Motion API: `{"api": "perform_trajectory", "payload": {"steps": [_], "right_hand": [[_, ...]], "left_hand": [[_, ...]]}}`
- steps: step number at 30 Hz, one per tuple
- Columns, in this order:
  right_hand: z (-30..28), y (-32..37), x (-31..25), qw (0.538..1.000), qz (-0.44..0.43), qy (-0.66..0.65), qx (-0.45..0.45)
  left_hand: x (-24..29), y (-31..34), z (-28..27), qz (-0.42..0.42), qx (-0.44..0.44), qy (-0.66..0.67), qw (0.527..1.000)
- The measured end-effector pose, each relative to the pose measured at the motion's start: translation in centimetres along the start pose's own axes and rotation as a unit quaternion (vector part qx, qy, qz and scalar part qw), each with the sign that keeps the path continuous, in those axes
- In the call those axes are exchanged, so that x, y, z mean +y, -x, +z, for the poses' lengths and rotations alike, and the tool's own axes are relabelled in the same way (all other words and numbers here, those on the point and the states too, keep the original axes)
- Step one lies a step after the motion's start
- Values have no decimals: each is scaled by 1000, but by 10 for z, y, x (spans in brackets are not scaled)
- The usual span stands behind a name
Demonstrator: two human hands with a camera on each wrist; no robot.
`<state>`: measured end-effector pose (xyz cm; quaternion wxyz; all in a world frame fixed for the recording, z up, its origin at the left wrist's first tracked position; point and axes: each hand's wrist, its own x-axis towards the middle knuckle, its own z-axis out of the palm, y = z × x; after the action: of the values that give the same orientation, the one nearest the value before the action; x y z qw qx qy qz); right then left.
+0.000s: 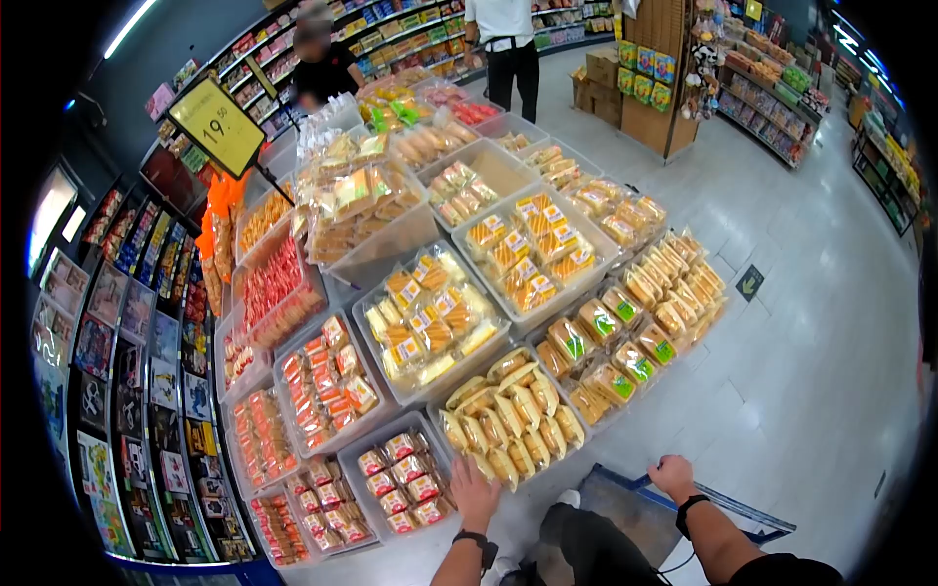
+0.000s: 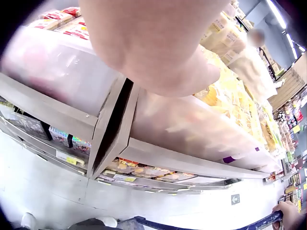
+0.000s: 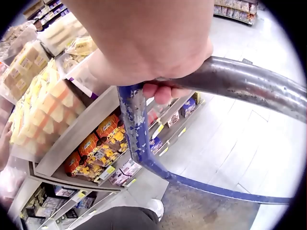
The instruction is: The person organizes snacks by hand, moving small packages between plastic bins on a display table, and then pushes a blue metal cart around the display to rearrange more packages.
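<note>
My left hand (image 1: pixel 475 496) rests at the near edge of the display, between a bin of small red-and-white packs (image 1: pixel 404 483) and a bin of wrapped long buns (image 1: pixel 515 422). In the left wrist view that hand (image 2: pixel 158 52) lies over the bin corners, its fingertips mostly hidden. My right hand (image 1: pixel 673 478) grips the cart's handle; in the right wrist view its fingers (image 3: pixel 163 94) curl round the worn metal bar (image 3: pixel 249 79), beside the chipped blue frame (image 3: pixel 136 124).
Bins of wrapped bread and cakes (image 1: pixel 430 317) fill the display, with a yellow price sign (image 1: pixel 217 125) above. The flat cart (image 1: pixel 625 513) stands by my legs. Two people (image 1: pixel 503 49) are behind the display. Tiled aisle floor (image 1: pixel 782 322) lies to the right.
</note>
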<state>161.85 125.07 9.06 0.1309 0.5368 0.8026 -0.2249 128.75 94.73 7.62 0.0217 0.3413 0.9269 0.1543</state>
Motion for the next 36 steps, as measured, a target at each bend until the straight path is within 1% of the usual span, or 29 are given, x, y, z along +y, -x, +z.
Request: {"api": "perform_trajectory", "payload": {"steps": [6, 8, 10, 12, 14, 17, 18, 21, 22, 26, 28, 32, 35, 36], "right_hand": [[-19, -47, 26, 999, 9, -9, 36], [-35, -67, 29, 999, 18, -14, 47], [-40, -71, 35, 999, 21, -9, 50], [-50, -86, 39, 997, 12, -5, 76], [-53, -89, 39, 997, 18, 4, 69], [-44, -76, 34, 998, 29, -3, 59], [-38, -71, 34, 998, 37, -1, 53], [-17, -46, 23, 999, 31, 8, 36], [-9, -35, 20, 999, 32, 7, 30], [23, 13, -6, 997, 42, 3, 58], [32, 36, -14, 999, 37, 10, 30], [55, 54, -20, 999, 29, 15, -8], [32, 62, -37, 996, 38, 30, -69], [38, 58, -32, 997, 42, 22, -63]], "left_hand": [[-4, -1, 0, -2, -30, -16, 999], [-4, -2, 0, 5, -29, -19, 999], [-3, -1, 0, 11, -26, -28, 999], [2, -6, -4, 26, -18, -24, 999], [-4, -2, -1, 37, -12, -34, 999], [-3, -3, -8, 55, 0, 2, 998], [-2, -4, -10, 48, -6, -17, 999], [0, -3, -10, 26, -27, -16, 999], [7, -6, -22, 7, -50, -10, 999], [7, -7, -16, 1, -34, -7, 999], [8, -7, -20, -4, -47, 2, 999], [12, -11, -23, -29, -74, 0, 997], [10, -11, -20, -30, -65, 4, 997], [8, -10, -17, -27, -59, 13, 998]]}}
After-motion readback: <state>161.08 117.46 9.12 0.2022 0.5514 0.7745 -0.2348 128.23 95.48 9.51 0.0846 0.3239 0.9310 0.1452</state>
